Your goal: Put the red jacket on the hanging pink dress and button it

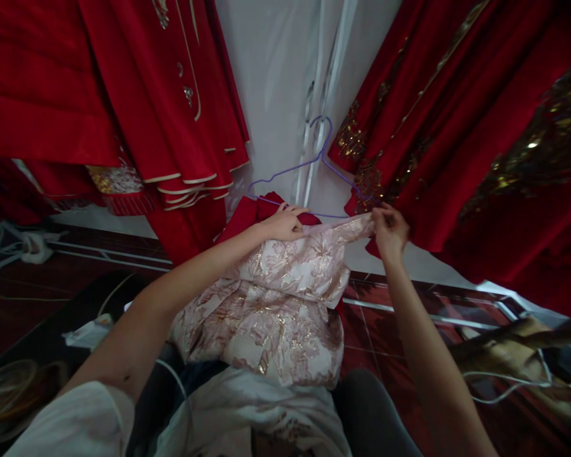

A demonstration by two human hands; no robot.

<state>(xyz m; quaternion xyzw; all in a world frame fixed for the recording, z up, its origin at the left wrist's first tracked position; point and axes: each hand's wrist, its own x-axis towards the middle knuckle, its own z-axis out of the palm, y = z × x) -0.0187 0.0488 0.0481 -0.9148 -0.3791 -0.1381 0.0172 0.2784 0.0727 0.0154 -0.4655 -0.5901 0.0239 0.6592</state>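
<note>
A pale pink brocade garment [276, 304] with a shiny gold floral pattern lies folded across my lap. Its upper edge stretches between my two hands. My right hand [391, 230] pinches the narrow corner of that edge, close to the right end of a thin purple hanger [285, 170]. On the left, my left hand [285, 223] is closed over the top edge beside the hanger's lower bar; its fingertips are partly hidden. Red cloth [240, 219] lies behind the garment and under the hanger's left side. The hanger's hook points up toward the white doors.
Red gowns with gold trim [162, 114] hang at the left, and sequinned red gowns [433, 127] hang at the right. White cabinet doors [266, 82] stand between them. A pale cable [499, 381] crosses things at the lower right. Dark red tiles [361, 330] cover the floor.
</note>
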